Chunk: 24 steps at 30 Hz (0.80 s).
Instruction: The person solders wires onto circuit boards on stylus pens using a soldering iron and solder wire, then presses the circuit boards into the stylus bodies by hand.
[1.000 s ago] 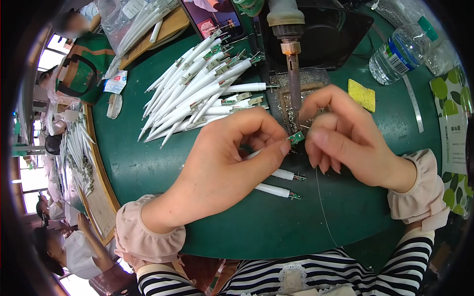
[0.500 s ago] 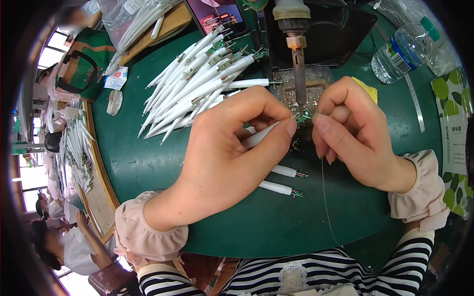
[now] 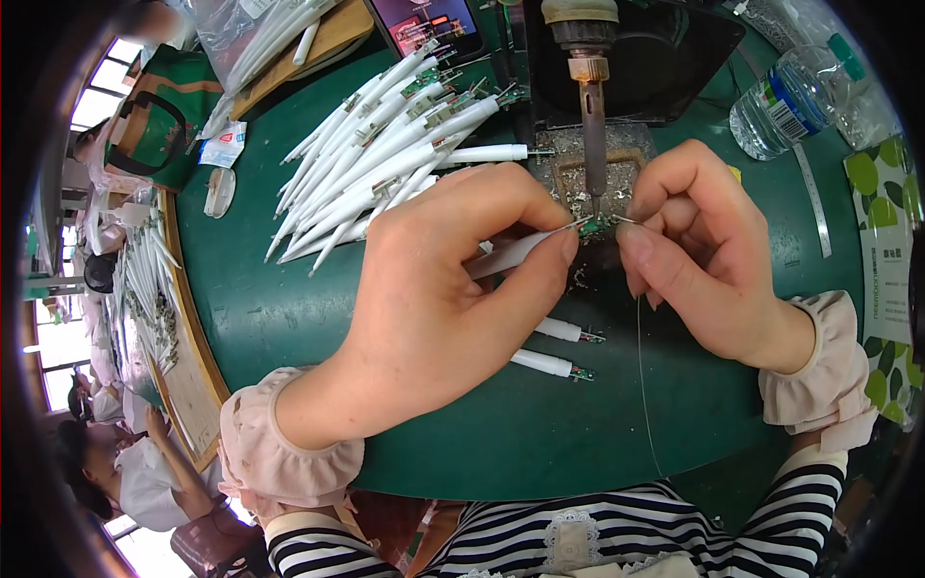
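Observation:
Between thumb and fingers, my left hand (image 3: 453, 299) pinches a white pen-like tube (image 3: 511, 254), whose green circuit end points right under the iron's tip. My right hand (image 3: 703, 255) is closed on a thin wire (image 3: 641, 376); its short end points left toward the circuit end, and the rest hangs down over the table. The soldering iron (image 3: 594, 144) stands upright, tip down, between my hands. Two more white tubes (image 3: 541, 362) with circuit ends lie below my left hand. A large pile of such tubes (image 3: 385, 154) is behind it.
Beneath the iron is a holder (image 3: 631, 154) strewn with solder bits. A phone (image 3: 429, 24) lies at the back. On the right are a water bottle (image 3: 785, 106), a metal ruler (image 3: 812, 202) and a green-patterned package (image 3: 882, 241). Far left, a person (image 3: 159, 472) sits near a wooden-edged tray (image 3: 198, 356).
My left hand has brought the tube's circuit end up under the iron's tip. My right hand has risen and shifted slightly right, its wire end now beside the circuit.

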Tool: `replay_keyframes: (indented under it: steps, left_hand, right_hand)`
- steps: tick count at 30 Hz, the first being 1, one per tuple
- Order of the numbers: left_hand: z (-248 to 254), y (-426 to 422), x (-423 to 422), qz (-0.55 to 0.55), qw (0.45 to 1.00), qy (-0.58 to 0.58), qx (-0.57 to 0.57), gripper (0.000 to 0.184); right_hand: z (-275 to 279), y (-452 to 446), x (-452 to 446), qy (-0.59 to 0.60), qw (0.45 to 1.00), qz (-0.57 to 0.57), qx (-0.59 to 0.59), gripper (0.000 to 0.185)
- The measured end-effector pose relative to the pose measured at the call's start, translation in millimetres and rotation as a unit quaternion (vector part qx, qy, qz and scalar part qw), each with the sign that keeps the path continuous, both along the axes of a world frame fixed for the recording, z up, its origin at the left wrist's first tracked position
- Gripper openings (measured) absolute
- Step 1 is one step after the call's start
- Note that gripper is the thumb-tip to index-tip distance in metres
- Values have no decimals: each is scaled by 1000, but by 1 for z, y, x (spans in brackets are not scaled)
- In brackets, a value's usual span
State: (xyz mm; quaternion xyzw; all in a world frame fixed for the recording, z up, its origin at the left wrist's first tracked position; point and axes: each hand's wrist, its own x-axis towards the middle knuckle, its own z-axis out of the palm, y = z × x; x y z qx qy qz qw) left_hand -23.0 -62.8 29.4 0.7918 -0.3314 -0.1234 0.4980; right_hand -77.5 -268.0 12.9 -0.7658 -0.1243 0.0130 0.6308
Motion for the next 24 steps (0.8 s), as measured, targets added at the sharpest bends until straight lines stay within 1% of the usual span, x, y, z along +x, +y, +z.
replay_keyframes:
  steps: [5,9,11,14,15,17,21,24]
  left_hand:
    - [-1,-1,3,5,988,143,-53,7]
    - [-2,-1,4,-9,974,216,-68,6]
    - [0,-2,4,-13,972,228,-59,7]
    - [1,-1,5,-15,967,248,-54,6]
    - [0,-1,5,-15,965,255,-54,6]
    - [-1,-2,4,-23,975,215,-47,8]
    - [-4,-2,3,-22,986,164,-30,12]
    - [-2,-2,2,-11,985,173,-18,11]
  right_hand:
    - [1,0,2,16,998,9,-59,27]
    - [1,0,1,15,997,-3,-74,23]
    - [-2,1,1,2,998,-4,-59,20]
    - [-11,5,2,-52,997,-42,-24,15]
    - [-10,5,3,-55,997,-38,-31,15]
    - [-9,3,3,-61,997,-29,-45,14]
    - [-12,5,3,-60,997,-36,-22,14]
    - [-11,6,3,-49,998,-36,-11,14]
